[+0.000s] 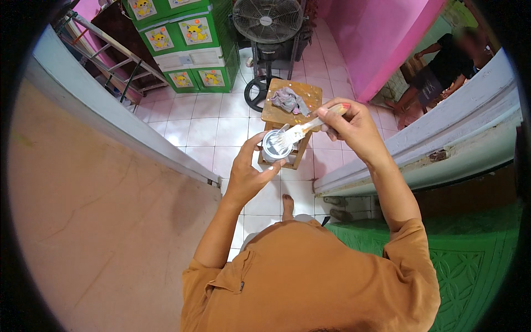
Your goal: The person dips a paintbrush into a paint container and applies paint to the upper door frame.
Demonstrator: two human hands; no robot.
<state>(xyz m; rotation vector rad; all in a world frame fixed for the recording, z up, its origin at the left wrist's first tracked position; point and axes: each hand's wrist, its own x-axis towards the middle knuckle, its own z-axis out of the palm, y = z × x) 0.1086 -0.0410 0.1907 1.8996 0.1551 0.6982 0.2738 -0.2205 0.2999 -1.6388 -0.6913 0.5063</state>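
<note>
My left hand (249,169) is wrapped round a small open can (275,154) with pale, whitish contents and rim, held near the middle of the view. My right hand (351,124) grips a paintbrush (312,123) by its pale wooden handle with a red tip. The brush's white-coated bristles are over or in the mouth of the can; I cannot tell if they touch what is inside. Just beyond my hands stands a small wooden stool (274,114) with a crumpled grey-pink cloth (287,99) and small flecks on top.
Door frames (415,144) flank me. Ahead are green plastic drawers (193,77), a standing fan (267,22) and, leftward, a ladder (110,61). Another person (431,72) is at the upper right. Sandals (338,208) lie by my bare foot. A green patterned surface (459,265) is at the lower right.
</note>
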